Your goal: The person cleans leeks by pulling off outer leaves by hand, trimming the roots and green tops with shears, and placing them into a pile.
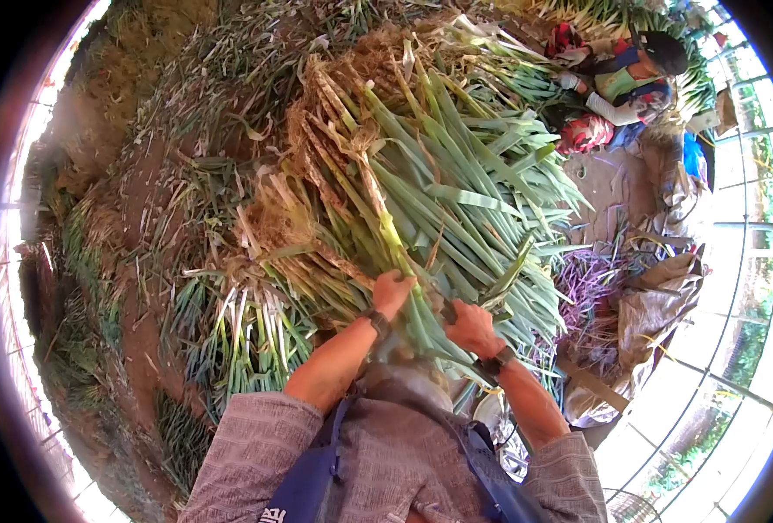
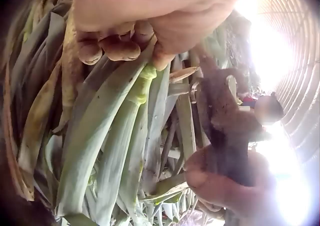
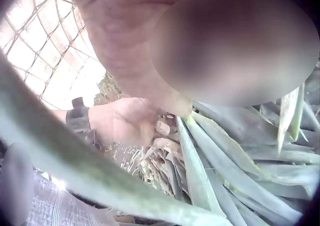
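My left hand [image 1: 393, 292] grips a leek stalk [image 1: 386, 222] with a brown, dried root end pointing away from me. In the left wrist view its thumb and fingertips close on the stalk near a pale green joint [image 2: 144, 80], where long flat leaves [image 2: 112, 161] fan out below. Just right of it, my right hand [image 1: 472, 327] holds a dark tool [image 2: 227, 141] with small curved metal parts at one end; blur hides its exact kind. In the right wrist view the right thumb tip [image 3: 180, 106] overlaps the leaf bases, beside my left hand.
A big heap of leeks [image 1: 482, 187] lies ahead, with a smaller bunch [image 1: 256, 340] at its left. Leaf scraps [image 1: 169, 192] litter the ground. Another person [image 1: 622, 91] works at upper right. Brown sacks [image 1: 657, 305] and purple strands [image 1: 585, 283] lie right, near a mesh wall [image 1: 744, 261].
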